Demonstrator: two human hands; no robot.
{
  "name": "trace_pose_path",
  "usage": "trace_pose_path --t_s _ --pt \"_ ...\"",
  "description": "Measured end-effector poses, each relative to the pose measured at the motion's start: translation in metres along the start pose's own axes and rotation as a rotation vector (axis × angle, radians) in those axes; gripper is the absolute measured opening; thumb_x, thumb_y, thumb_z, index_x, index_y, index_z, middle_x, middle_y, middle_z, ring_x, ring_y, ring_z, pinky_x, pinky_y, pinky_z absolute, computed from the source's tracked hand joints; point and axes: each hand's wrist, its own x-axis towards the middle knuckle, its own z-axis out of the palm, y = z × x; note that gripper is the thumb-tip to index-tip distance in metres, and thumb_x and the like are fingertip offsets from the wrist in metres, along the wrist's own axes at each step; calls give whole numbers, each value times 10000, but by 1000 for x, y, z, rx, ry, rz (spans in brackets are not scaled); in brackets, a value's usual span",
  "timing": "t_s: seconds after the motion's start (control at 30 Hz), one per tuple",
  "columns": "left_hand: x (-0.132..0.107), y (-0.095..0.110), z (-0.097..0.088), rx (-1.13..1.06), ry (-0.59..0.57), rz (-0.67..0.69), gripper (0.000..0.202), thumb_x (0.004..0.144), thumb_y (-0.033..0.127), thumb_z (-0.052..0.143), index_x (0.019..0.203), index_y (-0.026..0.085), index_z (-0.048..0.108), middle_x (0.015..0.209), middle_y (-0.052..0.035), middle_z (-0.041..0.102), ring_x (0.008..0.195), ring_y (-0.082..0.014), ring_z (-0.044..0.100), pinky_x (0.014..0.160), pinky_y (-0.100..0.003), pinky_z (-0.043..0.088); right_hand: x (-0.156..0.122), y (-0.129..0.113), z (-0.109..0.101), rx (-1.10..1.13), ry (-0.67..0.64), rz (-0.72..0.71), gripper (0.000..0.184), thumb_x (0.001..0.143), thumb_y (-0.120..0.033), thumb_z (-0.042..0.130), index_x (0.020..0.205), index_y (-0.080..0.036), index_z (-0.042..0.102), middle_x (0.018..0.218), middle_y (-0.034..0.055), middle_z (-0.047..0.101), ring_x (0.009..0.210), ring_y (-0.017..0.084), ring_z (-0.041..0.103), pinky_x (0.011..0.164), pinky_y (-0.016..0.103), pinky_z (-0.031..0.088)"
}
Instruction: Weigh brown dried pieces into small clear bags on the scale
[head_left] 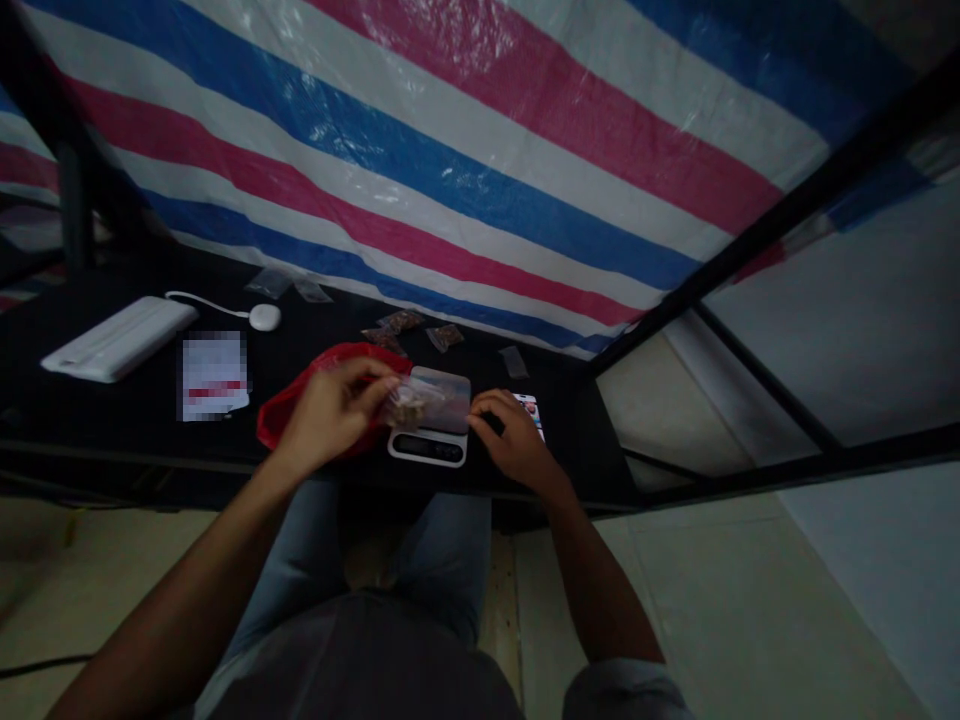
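My left hand (334, 405) pinches a small clear plastic bag (416, 403) by its upper left part. Pale brown pieces sit in the bag's lower part; they are too blurred to name. The bag hangs over the digital scale (454, 395), a white one with a dark display strip along its front; I cannot tell whether they touch. My right hand (514, 440) is at the scale's right edge, thumb and forefinger drawn close together. Whether something is between them is too small to make out. A red plastic bag (289, 410) lies partly under my left hand.
Several small filled bags (445, 337) lie behind the scale. Flat clear bags (270, 283) rest near the striped sheet (420, 170). On the left are a white power bank (120, 338), a round white puck (264, 317) and a blurred packet (214, 375). A phone (529, 408) is beside my right hand.
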Motion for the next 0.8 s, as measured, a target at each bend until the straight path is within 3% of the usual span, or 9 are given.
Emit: trace_pose_path --t_s 0.07,0.1,0.2,0.33,0.43,0.53,0.67,0.8 --pt "6 2 -22 66 224 -134 262 874 423 625 932 180 704 811 -18 745 711 -188 662 633 -268 505 -22 30 -23 -16 89 117 194 956 -377 610 853 -223 665 939 62 692 925 224 635 901 402 493" --pt "10 4 -31 120 273 -148 274 872 432 634 946 179 708 822 -14 747 722 -186 656 648 -267 502 -34 48 -33 -20 170 205 244 951 -425 598 840 -217 663 924 72 687 907 233 637 869 404 504" --pt "23 10 -38 198 203 -141 269 861 423 665 934 173 733 876 -20 764 773 -190 658 712 -272 511 -73 96 -53 -93 359 503 373 810 -574 690 846 -204 662 914 106 698 877 269 638 856 446 519" --pt "57 11 -7 114 175 -99 331 920 404 624 1018 113 749 960 -46 783 824 -180 657 778 -276 515 -100 129 -43 -42 356 685 524 676 -573 774 1004 -177 671 1068 153 723 980 308 663 914 489 522" --pt "91 7 24 107 210 -77 316 896 381 646 979 103 772 907 -79 783 791 -195 682 746 -283 517 -100 134 -25 -45 339 704 565 668 -528 785 1090 -173 661 1083 143 728 990 305 671 915 480 524" --pt "114 4 47 99 231 -39 348 887 390 649 1048 107 773 992 -108 787 862 -225 713 782 -297 532 -95 138 -16 -105 331 701 597 661 -507 796 1133 -168 655 1058 129 729 986 300 664 915 468 517" --pt "104 -5 57 127 221 53 471 892 446 630 1206 107 721 1218 -152 739 1000 -248 708 880 -324 545 -96 144 -14 -145 307 693 606 655 -491 811 1148 -172 664 1071 125 726 993 297 648 918 463 509" --pt "66 -23 40 256 88 43 369 924 458 555 1035 177 766 1130 -105 777 1049 -277 704 972 -355 517 -101 146 -19 -61 311 671 517 714 -447 740 1157 -186 684 1058 100 732 962 269 638 908 454 512"
